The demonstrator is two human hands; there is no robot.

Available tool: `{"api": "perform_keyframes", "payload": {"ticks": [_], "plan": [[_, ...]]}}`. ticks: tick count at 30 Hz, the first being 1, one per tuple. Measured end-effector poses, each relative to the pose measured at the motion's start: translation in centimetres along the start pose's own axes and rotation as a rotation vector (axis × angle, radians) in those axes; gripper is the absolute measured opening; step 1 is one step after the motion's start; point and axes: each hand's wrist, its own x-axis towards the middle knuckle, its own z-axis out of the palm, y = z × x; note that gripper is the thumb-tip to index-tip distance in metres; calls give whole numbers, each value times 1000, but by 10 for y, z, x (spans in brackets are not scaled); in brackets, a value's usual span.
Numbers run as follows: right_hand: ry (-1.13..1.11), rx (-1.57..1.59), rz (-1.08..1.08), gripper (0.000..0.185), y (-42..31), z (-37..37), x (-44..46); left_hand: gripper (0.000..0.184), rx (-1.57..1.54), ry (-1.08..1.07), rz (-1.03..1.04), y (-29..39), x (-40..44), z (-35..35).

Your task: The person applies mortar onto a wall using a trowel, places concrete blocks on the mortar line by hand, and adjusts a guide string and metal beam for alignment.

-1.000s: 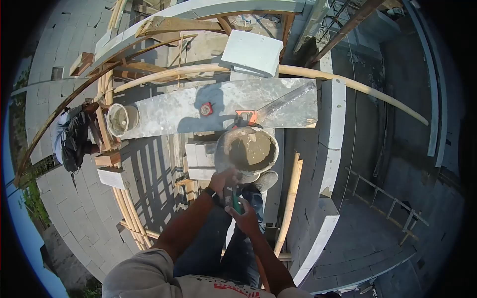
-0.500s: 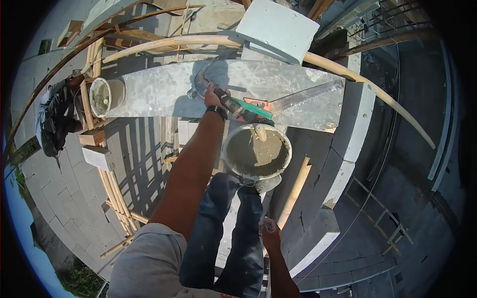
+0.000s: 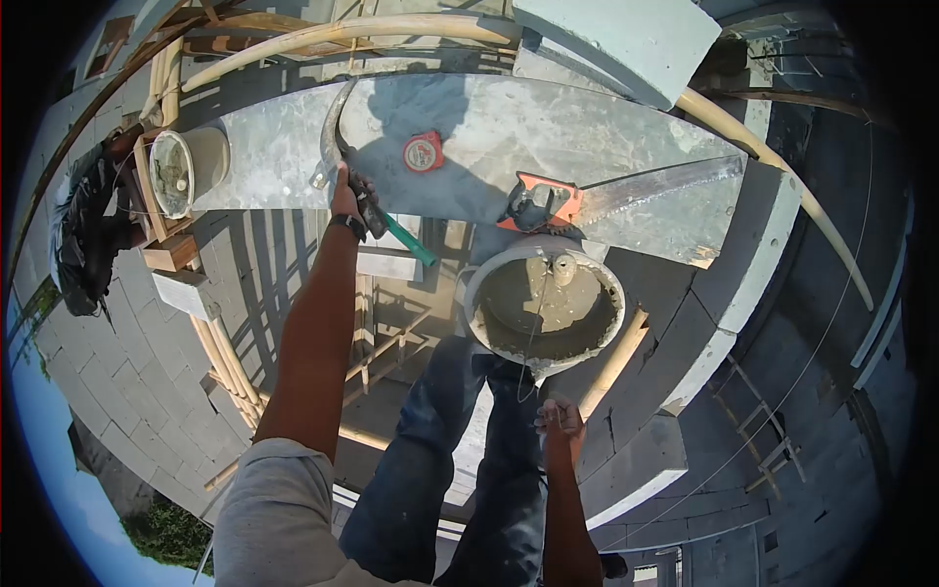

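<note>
My left hand (image 3: 346, 194) is closed round a hammer (image 3: 337, 142) close to its head; the curved claw points away from me and the green handle end sticks out to the right. It is over the near edge of a grey plank (image 3: 264, 157). On the plank, right of the hammer, lies a red tape measure (image 3: 423, 152). Farther right is a hand saw (image 3: 655, 189) with an orange and black handle. My right hand (image 3: 560, 419) is closed, fingertips pinched on a thin string (image 3: 536, 318) passing in front of a bucket of grey mortar (image 3: 472, 303).
A second bucket (image 3: 213, 161) stands at the plank's left end, beside a crouching person (image 3: 83, 230). Pale blocks (image 3: 621, 39) are stacked behind the plank. Bamboo poles (image 3: 391, 31) cross behind, and a block wall (image 3: 758, 259) runs along the right.
My left hand has carried the hammer left, away from the saw handle, bringing the tape measure into view. The view has shifted, and the string near my right hand shows more clearly.
</note>
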Motion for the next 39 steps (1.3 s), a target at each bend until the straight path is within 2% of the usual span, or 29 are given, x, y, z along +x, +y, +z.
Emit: {"api": "perform_keyframes", "payload": {"ticks": [3, 4, 6, 7, 10, 12, 13, 15, 16, 17, 18, 20, 22, 25, 27, 30, 33, 37, 39], "plan": [[-16, -62, -297, 43, -23, 34, 14, 45, 47, 210, -18, -9, -25, 10], [-33, 24, -329, 44, -36, 49, 12, 38, 92, 191, -19, -21, -3, -13], [-66, 199, -408, 46, -60, 79, 7, 37, 90, 274, 49, -39, 18, -27], [-98, 185, -400, 47, -64, 89, 6, 37, 91, 312, 83, -42, 19, -22], [-205, 164, -360, 47, -68, 105, 0, 50, -24, 145, 41, -51, 10, -6], [-303, 174, -311, 46, -66, 109, -5, 63, 513, 92, 117, -58, 1, -7], [-279, 102, -294, 44, -70, 107, -11, 70, 784, 58, 160, -65, -1, -12], [-224, -36, -257, 40, -79, 101, -28, 81, 814, 174, 233, -89, -26, 1], [-157, -125, -288, 37, -83, 97, -32, 78, 1189, 208, 587, -111, -34, -5], [-91, -214, -314, 35, -87, 90, -35, 83, 1181, 85, 437, -96, -91, 28], [-25, -305, -337, 33, -91, 81, -38, 83, 1101, 40, 462, -114, -118, 32], [-11, -240, -303, 31, -80, 62, -24, 82, 1278, -188, 367, -135, -155, 30], [-47, -50, -239, 32, -91, 54, -23, 78, 1204, -325, 264, -148, -212, 47], [-86, 58, -243, 38, -88, 52, -26, 79, 1284, -344, 326, -170, -253, 49], [-74, -177, -206, 43, -102, 45, -35, 71, 1158, -317, 326, -184, -248, 37], [-72, -441, -214, 51, -137, 35, -51, 58, 992, -396, -198, -150, -245, 34], [-112, -666, -235, 62, -133, 30, -56, 48, 916, -446, -395, -120, -251, 33], [-205, -771, -326, 61, -118, 21, -58, 50, 1323, -538, -63, -107, -226, 13], [-268, -825, -325, 62, -102, 17, -49, 53, 1604, -485, 216, -105, -208, 33]]}}
